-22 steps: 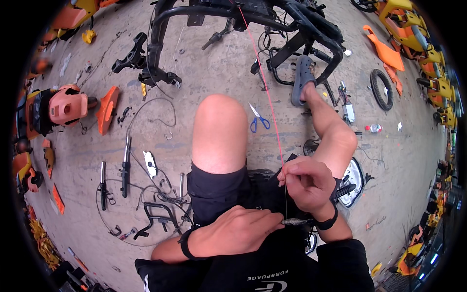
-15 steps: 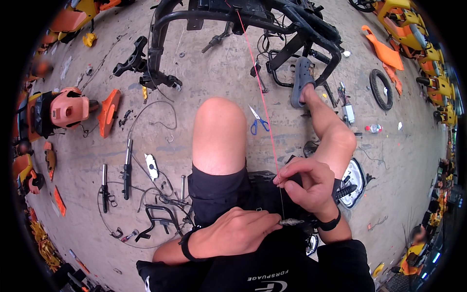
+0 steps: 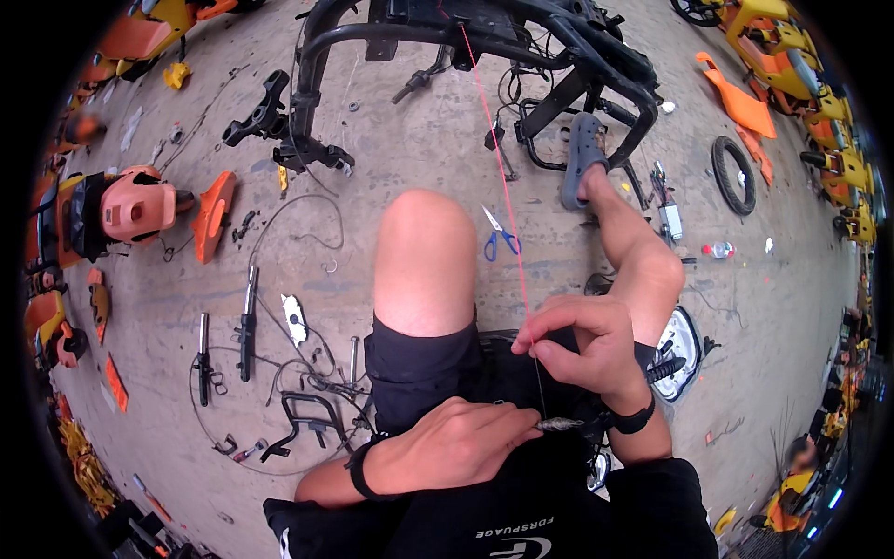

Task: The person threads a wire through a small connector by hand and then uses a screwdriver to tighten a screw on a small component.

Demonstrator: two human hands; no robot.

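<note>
A thin red string (image 3: 507, 200) runs taut from the black metal motorbike frame (image 3: 410, 35) ahead down to my right hand (image 3: 591, 349), whose thumb and forefinger pinch it above my lap. Below that pinch a thin dark strand continues to a small silvery-grey bundle (image 3: 561, 425) near my waist. My left hand (image 3: 470, 436) lies palm down across my lap with its fingers together, the fingertips closed on the bundle's left end. Blue-handled scissors (image 3: 500, 244) lie on the floor between my legs, beside the string.
Fork tubes (image 3: 248, 326), cables and a black bent-tube bracket (image 3: 303, 421) lie on the floor at left. To the right are a tyre (image 3: 733, 175), a bottle (image 3: 718, 251) and orange panels (image 3: 738, 101). Yellow and orange motorbikes (image 3: 140, 207) line both sides.
My right hand has shifted slightly left, its thumb now closer to the string. My left hand keeps its hold on the bundle. The whole view has moved a little.
</note>
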